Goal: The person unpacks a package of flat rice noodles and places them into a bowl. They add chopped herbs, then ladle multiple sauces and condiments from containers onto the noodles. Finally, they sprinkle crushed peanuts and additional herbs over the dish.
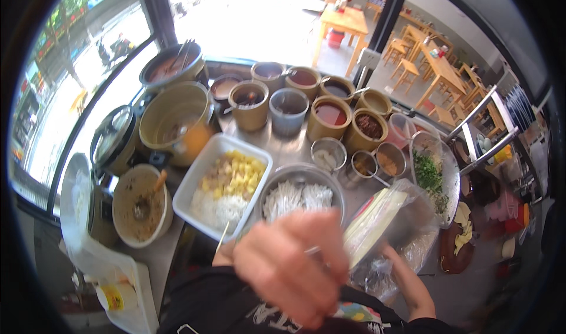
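nearest the view, the left hand (289,257) is raised and blurred, its fingers curled, though i cannot tell whether they pinch anything, while just to its right a clear plastic bag (420,231) holds the right hand (390,256), its grip hidden, with a pale yellow pack (375,221) at the bag's mouth. the step in hand looks like handling that bag, and a next move there would call for a gentle hold on the slack film, clear of the steel bowl (300,174) beyond on the tabletop (282,149).
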Demonstrator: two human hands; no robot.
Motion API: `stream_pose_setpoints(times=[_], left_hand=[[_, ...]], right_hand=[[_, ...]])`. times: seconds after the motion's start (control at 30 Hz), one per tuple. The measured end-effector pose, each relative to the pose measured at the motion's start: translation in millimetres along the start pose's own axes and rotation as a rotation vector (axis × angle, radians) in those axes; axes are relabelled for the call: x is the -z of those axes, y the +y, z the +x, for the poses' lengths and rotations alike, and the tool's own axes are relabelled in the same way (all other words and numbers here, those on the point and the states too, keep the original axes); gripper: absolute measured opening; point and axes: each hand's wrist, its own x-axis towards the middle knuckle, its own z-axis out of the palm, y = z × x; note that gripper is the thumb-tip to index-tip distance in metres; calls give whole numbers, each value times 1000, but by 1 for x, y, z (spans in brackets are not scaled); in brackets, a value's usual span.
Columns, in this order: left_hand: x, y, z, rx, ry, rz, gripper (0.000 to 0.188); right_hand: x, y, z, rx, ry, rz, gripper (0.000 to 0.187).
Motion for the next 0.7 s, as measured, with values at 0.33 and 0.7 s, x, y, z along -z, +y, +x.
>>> stream_pose_setpoints(times=[0.33, 0.7], left_hand=[[-46, 27, 62, 14, 257, 115, 17], [0, 46, 79, 114, -9, -383, 14]], right_hand=[[-30, 28, 19, 174, 248, -13, 60], [31, -47, -25, 124, 104, 86, 58]])
